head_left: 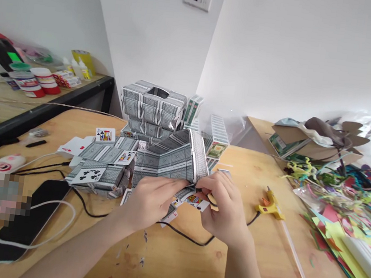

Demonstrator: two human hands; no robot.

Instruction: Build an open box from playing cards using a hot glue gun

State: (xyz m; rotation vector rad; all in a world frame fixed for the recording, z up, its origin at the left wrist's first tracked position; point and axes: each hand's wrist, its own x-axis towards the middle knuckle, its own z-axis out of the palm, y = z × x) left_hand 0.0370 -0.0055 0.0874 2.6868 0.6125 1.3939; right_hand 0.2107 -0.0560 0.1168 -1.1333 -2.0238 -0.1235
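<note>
One wooden worktop [189, 270] fills most of the view. To its left, a black-edged side table [76, 94] bears jars [45, 80] and small bottles. On the right lie layered sheets of coloured paper [347, 269] with scattered scraps and, behind them, an opened cardboard box [290, 138].

At the back of the worktop, near the wall, stands a tiered card structure [152, 108] faced with grey patterned card backs. In front of it is the folded card piece [176, 160], tilted, its right wall raised, its lower corner between the two hands. Left of this, just beside it, sits a flat card block [100, 171] with loose cards on top.

The left hand [153, 198] has its fingertips laid along the lower edge of the card piece, its grip closed on that edge. The right hand [222, 206] meets it there, its grip pinching the corner between thumb and bent fingers; a face card [196, 201] shows just beside the thumb.

A black phone [32, 217] lies near the left edge, a white cable crossing it. The yellow glue gun [271, 206] rests right of the hands, well apart from them. Smallest is a short black stick [36, 143] near the cables.
</note>
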